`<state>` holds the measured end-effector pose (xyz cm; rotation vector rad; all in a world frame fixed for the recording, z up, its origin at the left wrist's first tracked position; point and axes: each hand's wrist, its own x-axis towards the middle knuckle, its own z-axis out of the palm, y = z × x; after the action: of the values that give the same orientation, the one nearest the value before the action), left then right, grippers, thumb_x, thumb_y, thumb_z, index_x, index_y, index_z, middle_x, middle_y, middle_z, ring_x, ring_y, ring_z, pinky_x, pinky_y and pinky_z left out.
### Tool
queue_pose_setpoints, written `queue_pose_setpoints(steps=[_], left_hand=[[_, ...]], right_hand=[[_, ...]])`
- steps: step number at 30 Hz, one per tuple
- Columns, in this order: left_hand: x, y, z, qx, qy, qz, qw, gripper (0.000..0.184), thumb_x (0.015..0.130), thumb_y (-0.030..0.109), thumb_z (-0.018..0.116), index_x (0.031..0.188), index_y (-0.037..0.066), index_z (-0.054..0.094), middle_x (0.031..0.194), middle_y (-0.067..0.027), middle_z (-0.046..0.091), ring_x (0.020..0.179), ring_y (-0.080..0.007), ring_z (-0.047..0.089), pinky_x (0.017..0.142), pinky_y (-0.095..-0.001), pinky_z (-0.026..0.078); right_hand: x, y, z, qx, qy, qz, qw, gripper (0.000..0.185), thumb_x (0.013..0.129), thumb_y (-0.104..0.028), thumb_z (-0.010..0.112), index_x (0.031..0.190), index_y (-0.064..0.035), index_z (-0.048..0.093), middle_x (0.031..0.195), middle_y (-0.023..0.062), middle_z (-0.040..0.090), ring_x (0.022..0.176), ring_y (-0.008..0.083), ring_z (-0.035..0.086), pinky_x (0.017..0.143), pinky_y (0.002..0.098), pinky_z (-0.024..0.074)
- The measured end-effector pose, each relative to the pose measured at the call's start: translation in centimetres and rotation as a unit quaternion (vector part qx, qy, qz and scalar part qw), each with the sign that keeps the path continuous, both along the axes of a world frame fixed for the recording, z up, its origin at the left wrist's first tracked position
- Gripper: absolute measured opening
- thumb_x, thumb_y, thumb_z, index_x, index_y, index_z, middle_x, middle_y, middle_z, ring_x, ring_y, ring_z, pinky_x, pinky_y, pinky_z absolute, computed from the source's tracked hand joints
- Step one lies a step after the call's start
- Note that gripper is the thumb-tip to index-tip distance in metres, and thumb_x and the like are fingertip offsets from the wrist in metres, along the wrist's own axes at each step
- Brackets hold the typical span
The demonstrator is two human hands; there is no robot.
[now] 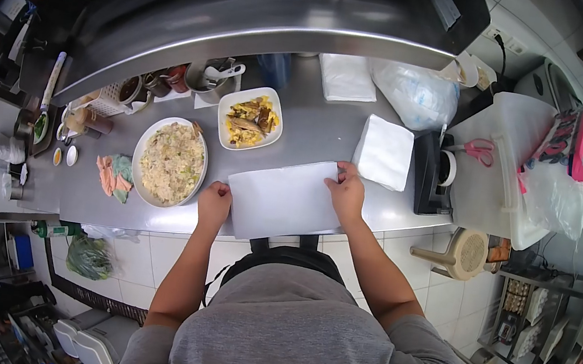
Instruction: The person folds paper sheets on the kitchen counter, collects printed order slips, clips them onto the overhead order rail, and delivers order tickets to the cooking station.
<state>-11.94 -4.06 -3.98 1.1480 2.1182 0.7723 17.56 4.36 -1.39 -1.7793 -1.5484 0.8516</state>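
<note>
A blank white sheet [283, 199] lies at the front of the steel counter, close to my body. My left hand [214, 205] pinches its left edge, and my right hand [345, 192] grips its upper right corner between thumb and fingers. Left of the sheet is an oval white plate of fried rice [171, 164]. Above it sits a square white bowl [250, 118] with yellow and brown food. A stack of white napkins [383, 152] lies just beyond my right hand.
Pink-handled scissors [478, 150] and a black tape dispenser [430, 175] are on the right. Pink and green cloths [115, 176] lie at the left. A steel shelf edge [266, 41] overhangs the counter's back. A beige stool [466, 254] stands below right.
</note>
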Motion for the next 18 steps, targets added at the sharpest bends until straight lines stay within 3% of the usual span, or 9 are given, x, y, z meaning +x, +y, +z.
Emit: queue_pose_setpoints(steps=[3,6,9,12,15,18], left_hand=[[-0.1,0.0,0.0,0.010,0.003,-0.006,1.000,0.011,0.076,0.009,0.060,0.080,0.000,0.063,0.067,-0.0129,0.064,0.058,-0.0242,0.062,0.055,-0.0337,0.048],[0.3,0.1,1.0,-0.007,-0.030,0.014,0.999,0.010,0.077,0.008,0.060,0.081,-0.001,0.062,0.066,-0.0124,0.064,0.051,-0.0213,0.061,0.050,-0.0321,0.047],[0.6,0.1,1.6,0.008,-0.043,0.015,0.999,0.010,0.077,0.008,0.060,0.080,-0.002,0.062,0.064,-0.0117,0.063,0.046,-0.0188,0.059,0.047,-0.0304,0.046],[0.5,0.1,1.6,-0.007,-0.034,0.009,0.999,0.011,0.077,0.008,0.060,0.083,-0.002,0.060,0.064,-0.0124,0.063,0.051,-0.0233,0.061,0.051,-0.0331,0.048],[0.5,-0.6,3.2,0.003,0.102,-0.022,0.995,0.015,0.079,0.009,0.059,0.092,0.000,0.058,0.071,-0.0153,0.063,0.062,-0.0288,0.062,0.059,-0.0368,0.049],[1.9,-0.9,7.0,-0.061,0.182,-0.040,0.981,0.021,0.079,0.009,0.059,0.099,0.002,0.055,0.078,-0.0167,0.062,0.070,-0.0323,0.061,0.064,-0.0405,0.048]], right_hand=[[-0.1,0.0,0.1,-0.021,0.005,-0.004,1.000,0.043,0.068,-0.010,0.072,0.107,-0.0054,0.055,0.072,0.0092,0.057,0.068,0.0277,0.058,0.062,0.0362,0.0458],[-0.1,-0.1,0.0,-0.010,0.005,-0.008,1.000,0.042,0.068,-0.011,0.073,0.105,-0.0052,0.055,0.071,0.0090,0.056,0.068,0.0279,0.059,0.062,0.0363,0.0459],[-0.2,-0.1,0.1,-0.006,0.009,-0.006,1.000,0.041,0.067,-0.008,0.073,0.104,-0.0028,0.055,0.070,0.0071,0.056,0.063,0.0224,0.056,0.060,0.0336,0.0449],[-0.4,-0.3,1.4,0.009,-0.040,0.000,0.999,0.040,0.069,-0.010,0.073,0.104,-0.0030,0.055,0.074,0.0091,0.056,0.068,0.0256,0.056,0.061,0.0353,0.0449],[0.3,-0.2,4.2,0.175,-0.106,0.006,0.979,0.035,0.072,-0.014,0.071,0.100,-0.0020,0.054,0.088,0.0149,0.058,0.084,0.0325,0.058,0.069,0.0424,0.0456],[2.0,3.1,6.2,0.173,-0.161,-0.022,0.971,0.035,0.074,-0.019,0.070,0.098,-0.0003,0.052,0.092,0.0157,0.057,0.090,0.0340,0.056,0.072,0.0428,0.0461]])
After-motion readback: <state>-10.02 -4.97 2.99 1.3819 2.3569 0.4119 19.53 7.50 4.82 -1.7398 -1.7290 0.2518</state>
